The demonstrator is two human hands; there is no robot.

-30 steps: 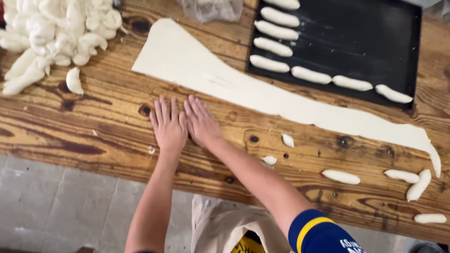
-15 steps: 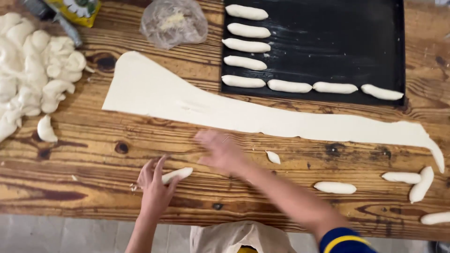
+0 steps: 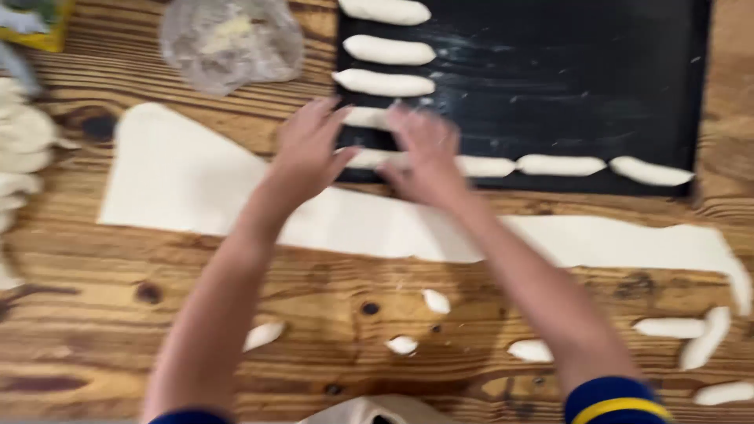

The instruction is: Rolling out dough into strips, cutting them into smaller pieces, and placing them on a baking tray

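Note:
My left hand (image 3: pixel 308 153) and my right hand (image 3: pixel 424 149) reach over the near left corner of a black baking tray (image 3: pixel 565 78). Both have fingers spread and are blurred. A short white dough roll (image 3: pixel 367 158) lies on the tray between them, its ends touching both hands; another roll (image 3: pixel 365 118) sits just behind it. More dough rolls (image 3: pixel 389 51) line the tray's left side and front edge (image 3: pixel 561 165). A long flat sheet of dough (image 3: pixel 181 180) stretches across the wooden table (image 3: pixel 94 322) under my forearms.
Small dough scraps (image 3: pixel 436 301) and several shaped pieces (image 3: pixel 667 326) lie on the table's near side. A clear plastic bag (image 3: pixel 228 39) sits at the back, a yellow packet (image 3: pixel 39 23) at the far left corner, a pile of dough pieces (image 3: pixel 20 141) at the left edge.
Both hands have moved from the table's near side, where they were rolling a piece, up to the tray's corner. A dough roll that lay by the left hand is gone from there.

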